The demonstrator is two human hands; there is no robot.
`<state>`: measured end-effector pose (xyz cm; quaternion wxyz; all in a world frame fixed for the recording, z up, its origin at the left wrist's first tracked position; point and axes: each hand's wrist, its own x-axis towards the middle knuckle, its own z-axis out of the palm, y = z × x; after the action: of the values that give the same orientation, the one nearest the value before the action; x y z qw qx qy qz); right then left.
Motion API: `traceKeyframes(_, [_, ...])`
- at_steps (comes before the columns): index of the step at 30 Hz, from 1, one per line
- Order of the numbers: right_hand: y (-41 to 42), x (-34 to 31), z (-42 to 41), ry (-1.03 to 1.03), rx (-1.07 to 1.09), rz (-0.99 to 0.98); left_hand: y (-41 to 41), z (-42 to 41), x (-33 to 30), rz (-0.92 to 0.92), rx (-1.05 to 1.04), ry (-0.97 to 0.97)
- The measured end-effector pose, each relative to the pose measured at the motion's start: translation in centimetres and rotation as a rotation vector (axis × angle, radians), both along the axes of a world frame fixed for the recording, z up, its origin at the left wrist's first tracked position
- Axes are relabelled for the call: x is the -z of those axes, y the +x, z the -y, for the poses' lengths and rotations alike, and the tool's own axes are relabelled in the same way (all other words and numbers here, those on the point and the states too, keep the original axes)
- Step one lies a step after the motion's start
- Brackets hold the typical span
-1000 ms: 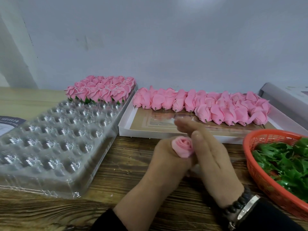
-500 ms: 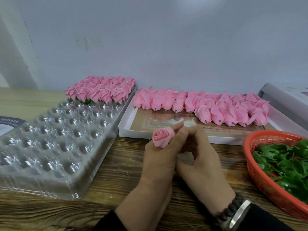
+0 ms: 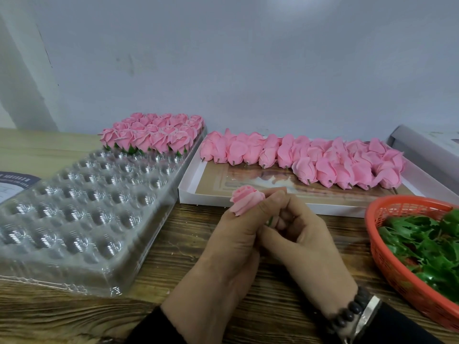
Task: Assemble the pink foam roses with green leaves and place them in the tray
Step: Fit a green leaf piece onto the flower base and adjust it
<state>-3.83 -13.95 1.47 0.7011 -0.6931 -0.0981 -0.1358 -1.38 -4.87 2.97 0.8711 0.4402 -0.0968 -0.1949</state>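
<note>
Between the two hands, only a sliver of green leaf [image 3: 269, 221] visible, most of it hidden by fingers. Left hand [image 3: 231, 247] gripping a pink foam rose [image 3: 246, 199], soft, spiralled petals, grip curled around its base. Right hand [image 3: 303, 240] curled tight just beside the rose; grip on the leaf or the stem, cannot tell which. Left of the rose, clear plastic tray [image 3: 82, 214] with round shiny cups, its far rows filled with finished roses [image 3: 154, 135] showing green at the base. Behind the rose, flat white box [image 3: 313, 194] with bare rosebuds [image 3: 310, 160] on short stems. Right of the rose, orange mesh basket [image 3: 397, 266], cut off by the edge, holding glossy jagged leaves [image 3: 427, 242]. All on grained wooden desk [image 3: 173, 247].
</note>
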Motion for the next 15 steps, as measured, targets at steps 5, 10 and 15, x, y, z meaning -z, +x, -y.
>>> traceKeyframes(5, [0.37,0.31,-0.08,0.041,0.063,-0.006,-0.08,0.28,0.11,0.013,-0.087,-0.035])
traceKeyframes(10, [0.11,0.30,-0.11,-0.074,0.113,-0.017,-0.12,0.48,0.43,0.016,-0.132,-0.007])
traceKeyframes(15, [0.23,0.16,0.26,-0.032,0.073,-0.019,0.19,0.33,0.67,-0.014,-0.022,-0.050])
